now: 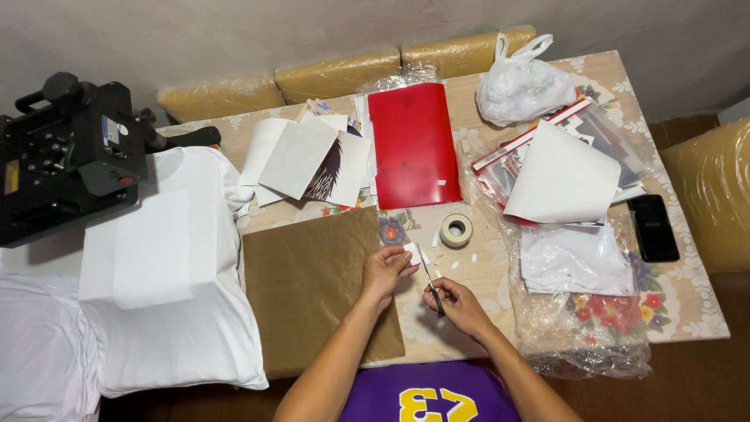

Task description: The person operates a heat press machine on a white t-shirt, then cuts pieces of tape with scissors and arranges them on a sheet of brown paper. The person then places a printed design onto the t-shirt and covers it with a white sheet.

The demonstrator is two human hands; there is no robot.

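Observation:
My left hand (384, 270) pinches a small white piece of tape (412, 252) just above the table. My right hand (455, 305) grips a small pair of scissors (428, 277), whose blades point up toward that piece. A roll of white tape (456, 230) lies just beyond both hands, and several small cut white bits (455, 265) are scattered around it. A brown sheet (312, 281) lies flat to the left of my left hand.
A black heat press (66, 152) stands far left over a white garment (168, 312) with a white sheet on it. Beyond lie white papers (301, 160), a red folder (412, 144), a white plastic bag (523, 86), bagged sheets (562, 180), and a black phone (653, 227).

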